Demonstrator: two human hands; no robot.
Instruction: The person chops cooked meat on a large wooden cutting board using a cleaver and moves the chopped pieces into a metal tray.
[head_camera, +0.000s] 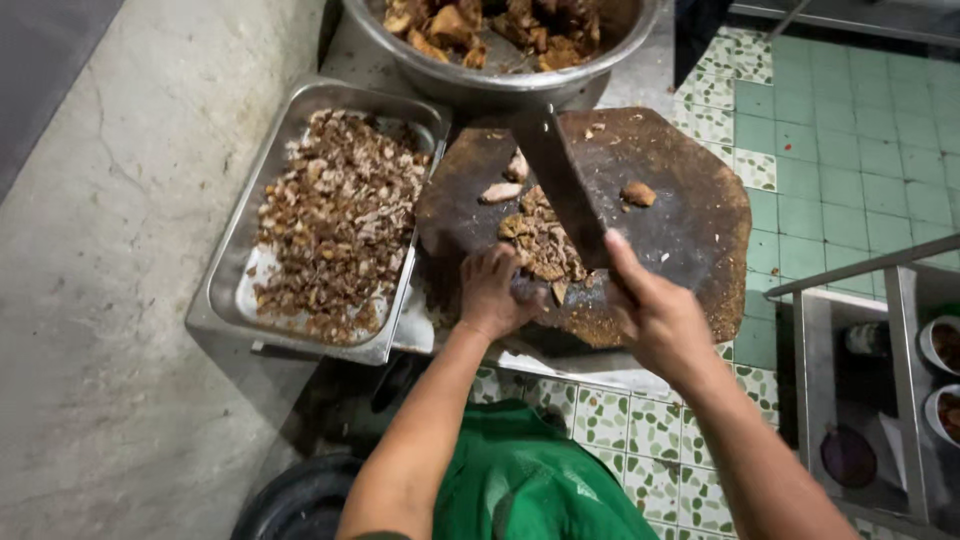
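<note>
Right hand (655, 315) grips cleaver (565, 190) — left hand (495, 290) cupped on chopped meat (540, 240) beside blade.

Tray (232, 290) left of board (700, 230) (bowl (500, 85) behind)

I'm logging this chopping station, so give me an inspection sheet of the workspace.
Surface: round dark chopping board, worn, strewn with crumbs.
Job's things: cleaver over a pile of chopped meat; a few loose pieces beside it.
Clutter: steel tray of chopped meat at left; metal bowl of larger chunks behind the board.
Grippers: left hand steadies the pile; right hand grips the cleaver handle.
Cables: nothing seen.
Surroundings: green tiled floor, concrete at left, metal rack at right, green apron.
</note>
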